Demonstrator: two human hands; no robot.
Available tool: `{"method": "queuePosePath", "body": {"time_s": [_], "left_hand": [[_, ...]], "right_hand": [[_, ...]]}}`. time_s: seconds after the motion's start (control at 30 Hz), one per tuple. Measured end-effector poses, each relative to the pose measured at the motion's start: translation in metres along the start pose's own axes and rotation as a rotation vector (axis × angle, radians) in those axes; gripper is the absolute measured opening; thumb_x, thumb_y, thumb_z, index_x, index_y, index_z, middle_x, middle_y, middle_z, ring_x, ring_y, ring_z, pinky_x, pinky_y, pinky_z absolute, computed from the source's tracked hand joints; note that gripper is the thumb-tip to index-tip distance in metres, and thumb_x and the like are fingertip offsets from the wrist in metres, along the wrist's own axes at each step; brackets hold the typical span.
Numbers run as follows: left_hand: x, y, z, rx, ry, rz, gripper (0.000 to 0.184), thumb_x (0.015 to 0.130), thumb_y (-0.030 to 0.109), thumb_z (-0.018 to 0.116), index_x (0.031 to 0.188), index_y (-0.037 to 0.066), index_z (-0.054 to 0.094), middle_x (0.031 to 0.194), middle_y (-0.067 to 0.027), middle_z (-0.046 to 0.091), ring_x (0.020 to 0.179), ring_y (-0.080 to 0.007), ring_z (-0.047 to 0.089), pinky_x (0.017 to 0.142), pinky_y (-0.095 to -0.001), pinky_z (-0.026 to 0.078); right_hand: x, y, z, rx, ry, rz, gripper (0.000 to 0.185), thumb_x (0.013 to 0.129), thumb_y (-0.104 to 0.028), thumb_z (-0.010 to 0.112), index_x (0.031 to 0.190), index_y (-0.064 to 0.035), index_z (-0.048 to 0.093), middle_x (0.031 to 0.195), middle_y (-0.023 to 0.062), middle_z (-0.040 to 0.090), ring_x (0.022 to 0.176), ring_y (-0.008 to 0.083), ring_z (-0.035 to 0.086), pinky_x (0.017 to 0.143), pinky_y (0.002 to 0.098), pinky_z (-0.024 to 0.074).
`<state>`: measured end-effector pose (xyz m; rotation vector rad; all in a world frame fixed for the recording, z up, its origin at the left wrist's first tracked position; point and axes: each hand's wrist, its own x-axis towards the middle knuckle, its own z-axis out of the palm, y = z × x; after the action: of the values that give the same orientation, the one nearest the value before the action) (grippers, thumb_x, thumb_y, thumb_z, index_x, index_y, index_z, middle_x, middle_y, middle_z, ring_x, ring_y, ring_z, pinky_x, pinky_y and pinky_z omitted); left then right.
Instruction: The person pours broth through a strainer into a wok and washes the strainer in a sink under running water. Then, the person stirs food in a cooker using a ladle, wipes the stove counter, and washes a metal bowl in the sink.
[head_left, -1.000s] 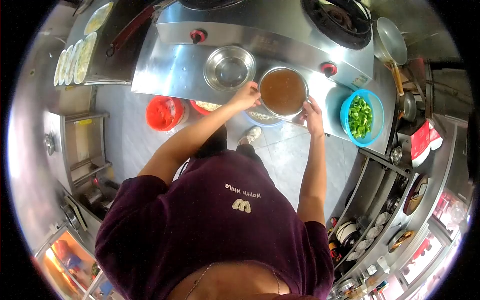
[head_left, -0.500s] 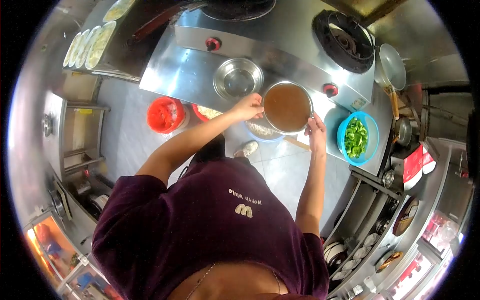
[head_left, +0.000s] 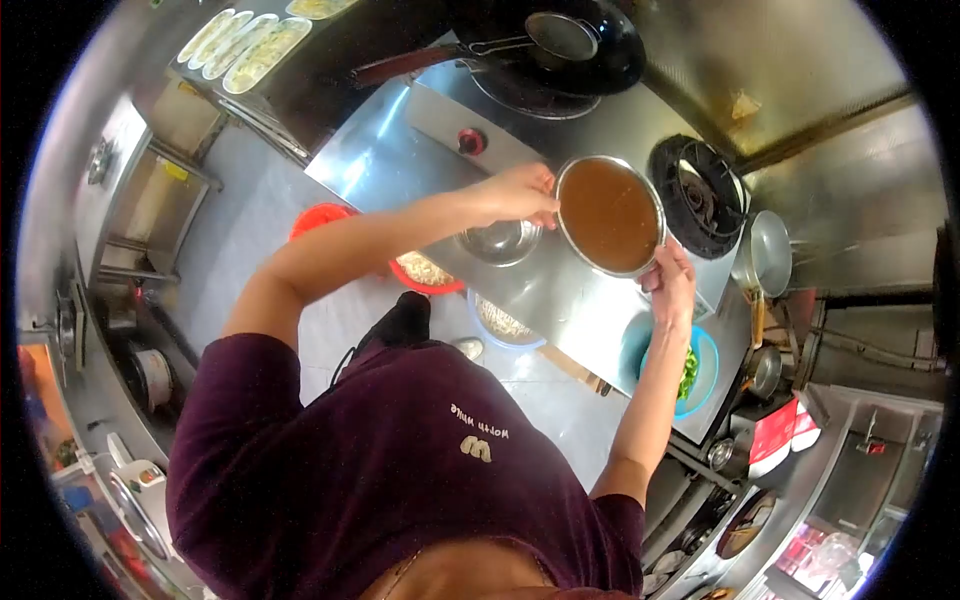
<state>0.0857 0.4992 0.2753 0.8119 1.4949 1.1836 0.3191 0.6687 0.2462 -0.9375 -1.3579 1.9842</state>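
Observation:
A round metal bowl of brown liquid is held level above the steel counter. My left hand grips its left rim, and my right hand grips the rim at the lower right. Below and left of it, partly hidden by my left arm, an empty-looking metal bowl rests on the counter. A blue basket with cut green vegetables is partly covered by my right forearm.
A black wok with a strainer stands at the back, with a burner ring to its right. Food plates line the upper left. A red basin and a pale blue one are below the counter edge.
The bowl of brown liquid has moved up and right with both hands on it, towards the burner ring. The view has turned, bringing the wok and strainer into sight.

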Motion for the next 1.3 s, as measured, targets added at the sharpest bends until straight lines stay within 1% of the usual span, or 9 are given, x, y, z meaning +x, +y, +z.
{"method": "queuePosePath", "body": {"time_s": [0.1, 0.17, 0.23, 0.37, 0.5, 0.63, 0.97, 1.2, 1.3], "left_hand": [[0.017, 0.038, -0.025, 0.042, -0.003, -0.027, 0.014, 0.081, 0.009, 0.053, 0.087, 0.000, 0.044, 0.081, -0.0093, 0.057, 0.075, -0.0176, 0.061, 0.062, -0.0258, 0.048], [0.029, 0.060, -0.046, 0.028, -0.013, 0.004, 0.014, 0.081, 0.009, 0.053, 0.087, 0.000, 0.045, 0.078, -0.0102, 0.058, 0.074, -0.0174, 0.062, 0.062, -0.0250, 0.049], [0.043, 0.079, -0.066, 0.006, -0.001, 0.030, 0.011, 0.078, 0.007, 0.054, 0.082, -0.003, 0.053, 0.078, -0.0113, 0.061, 0.071, -0.0162, 0.062, 0.059, -0.0234, 0.049], [0.080, 0.106, -0.112, 0.048, -0.010, 0.002, 0.011, 0.081, 0.009, 0.052, 0.086, 0.000, 0.048, 0.081, -0.0113, 0.060, 0.074, -0.0168, 0.062, 0.065, -0.0256, 0.050], [0.128, 0.103, -0.151, 0.017, -0.003, 0.018, 0.011, 0.080, 0.007, 0.052, 0.086, -0.001, 0.050, 0.081, -0.0120, 0.060, 0.072, -0.0170, 0.061, 0.064, -0.0257, 0.050], [0.169, 0.095, -0.179, -0.003, 0.039, -0.040, 0.012, 0.080, 0.005, 0.053, 0.089, -0.002, 0.050, 0.082, -0.0120, 0.060, 0.073, -0.0176, 0.061, 0.064, -0.0268, 0.051], [0.238, 0.066, -0.213, -0.152, 0.030, -0.088, 0.013, 0.079, 0.005, 0.052, 0.089, -0.004, 0.053, 0.080, -0.0119, 0.060, 0.071, -0.0172, 0.061, 0.060, -0.0253, 0.051], [0.257, 0.062, -0.214, -0.185, 0.030, -0.098, 0.012, 0.079, 0.004, 0.052, 0.087, -0.003, 0.055, 0.079, -0.0118, 0.061, 0.068, -0.0166, 0.062, 0.059, -0.0248, 0.051], [0.260, 0.061, -0.212, -0.241, 0.024, -0.108, 0.012, 0.079, 0.004, 0.052, 0.087, -0.003, 0.055, 0.078, -0.0113, 0.061, 0.068, -0.0165, 0.062, 0.059, -0.0246, 0.051]], "right_hand": [[0.021, -0.046, 0.032, -0.092, 0.029, -0.026, 0.025, 0.082, -0.005, 0.049, 0.105, 0.0016, 0.053, 0.068, 0.0005, 0.056, 0.045, 0.0054, 0.041, 0.038, 0.0178, 0.0285], [0.054, -0.065, 0.040, -0.071, -0.067, -0.037, 0.026, 0.083, -0.004, 0.046, 0.108, 0.0023, 0.052, 0.066, 0.0007, 0.054, 0.044, 0.0054, 0.037, 0.038, 0.0181, 0.0264], [0.074, -0.085, 0.060, -0.058, -0.070, -0.025, 0.026, 0.084, -0.005, 0.047, 0.108, 0.0020, 0.052, 0.065, 0.0010, 0.054, 0.043, 0.0063, 0.037, 0.039, 0.0190, 0.0272], [0.126, -0.103, 0.095, -0.099, -0.084, -0.052, 0.025, 0.080, -0.004, 0.047, 0.103, 0.0027, 0.055, 0.065, 0.0009, 0.052, 0.046, 0.0066, 0.039, 0.040, 0.0194, 0.0286], [0.186, -0.101, 0.115, -0.149, -0.097, -0.032, 0.022, 0.080, -0.004, 0.047, 0.100, 0.0016, 0.056, 0.067, 0.0020, 0.053, 0.046, 0.0069, 0.039, 0.040, 0.0193, 0.0295], [0.243, -0.091, 0.122, -0.188, -0.103, 0.040, 0.027, 0.083, -0.006, 0.046, 0.109, -0.0005, 0.050, 0.071, 0.0007, 0.053, 0.048, 0.0061, 0.041, 0.041, 0.0190, 0.0315], [0.328, -0.082, 0.130, -0.315, 0.046, 0.138, 0.049, 0.077, -0.004, 0.054, 0.123, 0.0048, 0.037, 0.070, 0.0022, 0.053, 0.048, 0.0068, 0.040, 0.039, 0.0185, 0.0284], [0.336, -0.098, 0.146, -0.439, 0.012, 0.151, 0.029, 0.081, -0.010, 0.050, 0.108, 0.0004, 0.053, 0.066, 0.0000, 0.053, 0.044, 0.0059, 0.039, 0.038, 0.0183, 0.0277], [0.348, -0.100, 0.138, -0.467, -0.027, 0.168, 0.027, 0.080, -0.009, 0.050, 0.105, 0.0006, 0.054, 0.065, -0.0006, 0.052, 0.044, 0.0054, 0.039, 0.036, 0.0184, 0.0271]]}}
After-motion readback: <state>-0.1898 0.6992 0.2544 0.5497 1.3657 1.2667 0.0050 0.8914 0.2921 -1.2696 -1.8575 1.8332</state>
